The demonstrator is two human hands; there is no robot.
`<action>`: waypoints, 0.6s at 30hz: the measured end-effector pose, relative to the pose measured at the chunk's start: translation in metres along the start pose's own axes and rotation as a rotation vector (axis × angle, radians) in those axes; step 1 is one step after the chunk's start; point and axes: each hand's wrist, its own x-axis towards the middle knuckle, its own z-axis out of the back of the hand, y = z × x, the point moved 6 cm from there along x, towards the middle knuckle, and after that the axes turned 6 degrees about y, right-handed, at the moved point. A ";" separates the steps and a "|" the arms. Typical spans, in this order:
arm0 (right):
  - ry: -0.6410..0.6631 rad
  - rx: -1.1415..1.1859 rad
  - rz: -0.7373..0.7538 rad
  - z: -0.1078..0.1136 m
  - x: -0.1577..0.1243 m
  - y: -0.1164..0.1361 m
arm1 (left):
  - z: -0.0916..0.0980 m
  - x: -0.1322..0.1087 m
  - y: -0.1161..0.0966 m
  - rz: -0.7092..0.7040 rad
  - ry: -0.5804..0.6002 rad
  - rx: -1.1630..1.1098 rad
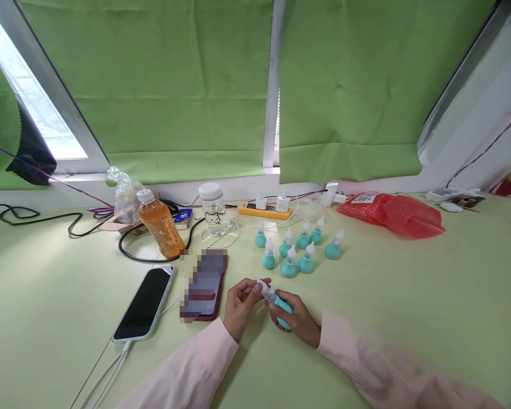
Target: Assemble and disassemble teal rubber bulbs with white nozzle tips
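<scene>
A teal bulb nasal aspirator [284,309] with a translucent nozzle is held tilted over the table, its nozzle pointing up and left. My right hand [298,317] wraps round the teal bulb. At the other end, the fingers of my left hand [242,304] pinch the clear nozzle [264,288] near its tip. Beyond my hands stand several more teal aspirators [288,267] in a loose cluster, each with a whitish nozzle on top. One aspirator [333,250] sits a little apart on the right.
Left of my hands lie a phone with a red case [219,287] and a pale-cased phone [145,304] with a cable. Behind are an orange drink bottle [162,227], a clear jar [214,218], a yellow power strip [251,210] and a red plastic bag [396,213].
</scene>
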 end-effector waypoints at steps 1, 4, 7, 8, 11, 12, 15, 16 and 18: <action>-0.001 0.016 -0.005 0.000 0.000 -0.001 | -0.001 0.000 0.002 0.010 0.003 -0.049; -0.003 0.043 -0.023 0.000 0.002 -0.003 | -0.005 0.000 0.005 0.051 0.009 -0.160; -0.005 0.066 -0.055 0.000 0.002 -0.004 | -0.008 0.000 0.006 0.077 0.019 -0.211; -0.005 0.078 -0.062 0.000 0.002 -0.004 | -0.008 0.000 0.006 0.078 0.022 -0.223; 0.005 0.115 -0.060 -0.001 0.002 -0.001 | -0.008 -0.001 0.006 0.072 0.022 -0.226; 0.011 0.122 -0.058 -0.002 0.002 -0.001 | -0.007 -0.001 0.007 0.069 0.019 -0.219; 0.021 0.134 -0.061 -0.003 0.002 0.001 | -0.007 -0.002 0.008 0.059 0.012 -0.184; 0.020 0.139 -0.067 -0.003 0.002 0.001 | -0.007 -0.002 0.008 0.047 0.008 -0.174; 0.013 0.149 -0.080 -0.003 0.001 0.001 | -0.008 -0.003 0.008 0.016 0.004 -0.160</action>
